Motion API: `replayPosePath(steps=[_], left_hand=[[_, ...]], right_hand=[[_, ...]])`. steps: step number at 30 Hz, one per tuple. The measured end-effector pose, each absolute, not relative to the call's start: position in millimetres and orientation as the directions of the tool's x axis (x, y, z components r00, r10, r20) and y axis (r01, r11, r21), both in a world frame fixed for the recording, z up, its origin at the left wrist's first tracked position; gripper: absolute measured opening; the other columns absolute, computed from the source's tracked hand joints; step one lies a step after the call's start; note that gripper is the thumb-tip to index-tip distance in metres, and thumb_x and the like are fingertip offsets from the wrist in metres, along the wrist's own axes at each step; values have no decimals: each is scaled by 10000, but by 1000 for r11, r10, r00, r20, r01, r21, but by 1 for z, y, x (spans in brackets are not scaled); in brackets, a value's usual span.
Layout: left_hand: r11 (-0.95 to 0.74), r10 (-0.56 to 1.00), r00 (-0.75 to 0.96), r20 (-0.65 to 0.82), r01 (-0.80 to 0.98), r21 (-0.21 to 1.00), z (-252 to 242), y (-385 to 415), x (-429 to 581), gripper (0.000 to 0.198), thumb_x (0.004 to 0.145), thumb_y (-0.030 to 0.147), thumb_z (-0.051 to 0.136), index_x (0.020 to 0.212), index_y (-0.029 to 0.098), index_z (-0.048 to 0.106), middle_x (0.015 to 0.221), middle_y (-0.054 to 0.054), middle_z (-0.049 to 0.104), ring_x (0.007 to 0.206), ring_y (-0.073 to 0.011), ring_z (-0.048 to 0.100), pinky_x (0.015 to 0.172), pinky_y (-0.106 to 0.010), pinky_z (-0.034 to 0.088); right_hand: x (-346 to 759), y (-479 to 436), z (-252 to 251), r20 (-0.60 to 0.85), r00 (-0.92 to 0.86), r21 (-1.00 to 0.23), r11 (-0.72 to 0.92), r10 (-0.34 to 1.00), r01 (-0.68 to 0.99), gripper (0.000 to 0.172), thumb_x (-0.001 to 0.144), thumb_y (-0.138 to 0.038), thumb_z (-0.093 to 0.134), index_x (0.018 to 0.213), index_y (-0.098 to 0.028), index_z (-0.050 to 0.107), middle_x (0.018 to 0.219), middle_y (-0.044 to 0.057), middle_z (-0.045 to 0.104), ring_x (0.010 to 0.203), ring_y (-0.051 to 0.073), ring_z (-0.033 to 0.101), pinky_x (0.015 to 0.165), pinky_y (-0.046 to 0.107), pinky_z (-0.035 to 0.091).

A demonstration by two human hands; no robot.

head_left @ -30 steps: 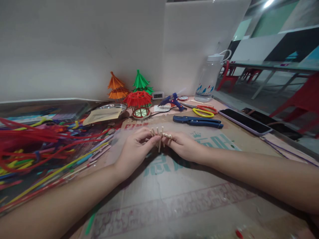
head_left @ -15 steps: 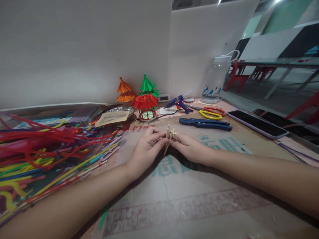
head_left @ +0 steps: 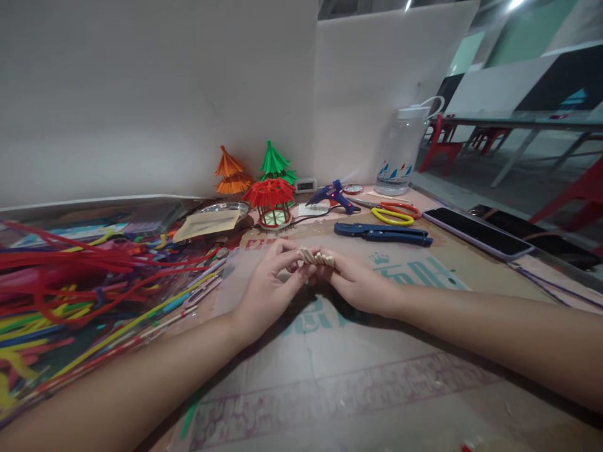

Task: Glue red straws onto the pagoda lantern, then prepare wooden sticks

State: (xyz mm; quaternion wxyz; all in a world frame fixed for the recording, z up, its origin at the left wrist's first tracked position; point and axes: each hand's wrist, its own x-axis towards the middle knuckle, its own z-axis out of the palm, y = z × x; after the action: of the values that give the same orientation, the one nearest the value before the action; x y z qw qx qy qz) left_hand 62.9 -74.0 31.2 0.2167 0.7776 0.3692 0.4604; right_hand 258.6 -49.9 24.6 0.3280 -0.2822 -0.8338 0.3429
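Several short pale wooden sticks (head_left: 315,256) lie side by side in a small row between my two hands, over the middle of the work surface. My left hand (head_left: 276,276) pinches the row's left part between thumb and fingers. On the other side my right hand (head_left: 355,276) is closed round its right end. The lower parts of the sticks are hidden by my fingers. Beneath both hands is a plastic-covered board (head_left: 367,389) with teal and purple print. Just behind them stands a small pavilion model with a red roof (head_left: 269,193).
Orange (head_left: 230,171) and green (head_left: 274,160) model roofs stand at the back. Blue cutters (head_left: 384,233), scissors (head_left: 393,215), a glue gun (head_left: 332,196), a water bottle (head_left: 400,150) and a phone (head_left: 478,233) lie or stand rightward. Colourful strips (head_left: 70,282) crowd the left.
The sticks, earlier bunched with one poking down, now show as an even slanted row. My hands have shifted slightly left in the picture, along with the whole view.
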Motion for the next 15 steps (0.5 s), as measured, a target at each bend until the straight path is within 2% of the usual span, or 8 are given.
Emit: replayPosePath(steps=[2,4,8,11,15], left_hand=[[-653,757,311,575,366,663,30,-74,63,156,967,291,632,1037,235,760,994,-40,606,937,-170,586,852,-277,524],[-658,753,315,578,364,659,30,-73,62,169,976,279,616,1048,232,761,1008,-44,604,974,-176,586,899,-294,521],[-637,771,322,550,376,673,27,-69,62,231,986,274,590,1132,238,765,1018,-49,608,988,-181,592,927,-315,523],[-625,780,333,530,372,686,23,-67,63,234,982,279,586,1118,224,769,1028,-56,623,996,-183,610,922,-314,530],[-617,785,353,509,385,686,22,-67,62,259,983,299,575,1151,207,750,1053,-75,667,1012,-196,642,895,-317,539]], right_hand=[[258,-51,25,414,-587,-731,639,695,240,178,982,-168,425,1060,-196,581,1030,70,682,941,200,610,891,348,496],[257,-50,25,388,-593,-738,624,705,258,159,983,-195,453,1051,-198,597,1057,75,699,960,210,624,897,358,501],[255,-48,24,266,-625,-781,544,734,307,118,977,-262,521,1012,-189,607,1008,66,713,910,208,641,855,341,503],[255,-45,22,253,-642,-784,542,723,302,101,969,-249,517,931,-191,590,950,50,695,872,194,621,832,324,495],[256,-45,24,257,-661,-754,574,705,319,205,995,-263,462,820,-200,547,857,34,653,801,178,588,796,313,486]])
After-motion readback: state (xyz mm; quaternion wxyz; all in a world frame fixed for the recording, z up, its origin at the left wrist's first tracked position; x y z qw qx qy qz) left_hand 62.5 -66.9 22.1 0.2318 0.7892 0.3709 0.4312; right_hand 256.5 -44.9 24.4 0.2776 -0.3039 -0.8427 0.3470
